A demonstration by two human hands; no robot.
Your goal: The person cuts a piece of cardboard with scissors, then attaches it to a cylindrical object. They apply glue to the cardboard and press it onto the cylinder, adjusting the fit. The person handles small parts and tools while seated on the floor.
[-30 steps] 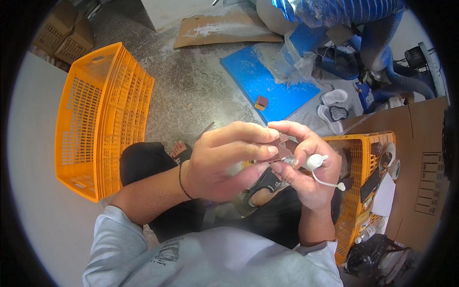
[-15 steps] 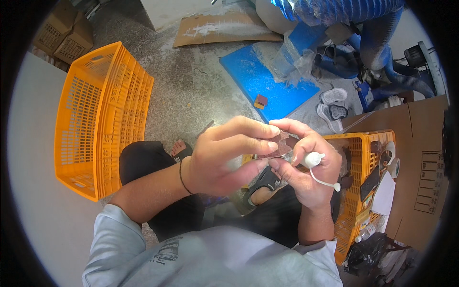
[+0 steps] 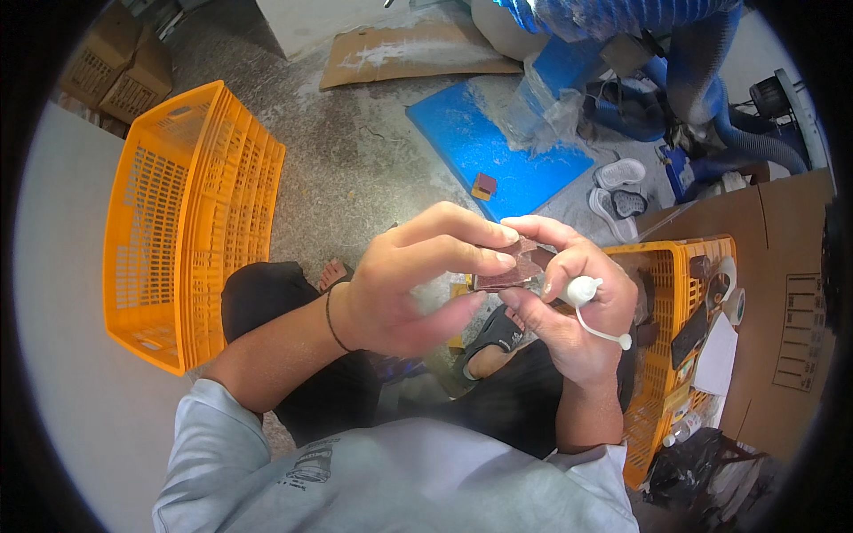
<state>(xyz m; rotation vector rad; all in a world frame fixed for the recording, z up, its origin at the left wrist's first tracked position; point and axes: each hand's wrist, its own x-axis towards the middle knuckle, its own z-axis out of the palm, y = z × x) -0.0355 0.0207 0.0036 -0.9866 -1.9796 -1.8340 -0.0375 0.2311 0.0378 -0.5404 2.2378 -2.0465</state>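
In front of me, both hands hold a reddish-brown piece of sandpaper (image 3: pixel 508 272) with torn, pale edges. My left hand (image 3: pixel 426 275) comes from the left, its fingertips on the sheet's upper face and its thumb at the lower left corner. My right hand (image 3: pixel 577 306) pinches the sheet's right side between thumb and index finger. Tucked in that same hand is a squeeze bottle with a white nozzle top (image 3: pixel 582 290), its small tethered cap dangling toward the wrist. The bottle's body is hidden in the palm.
Stacked orange crates (image 3: pixel 191 222) stand left. Another orange crate (image 3: pixel 653 355), with tape and tools on it, stands right beside a cardboard sheet (image 3: pixel 782 293). Ahead lie a blue board (image 3: pixel 498 151) bearing a small block (image 3: pixel 483 186), white shoes (image 3: pixel 617 200) and blue hoses (image 3: pixel 702 80).
My left thumb has drawn slightly away to the left, so more of the sandpaper's lower edge shows. The right hand keeps its hold on the sheet and bottle.
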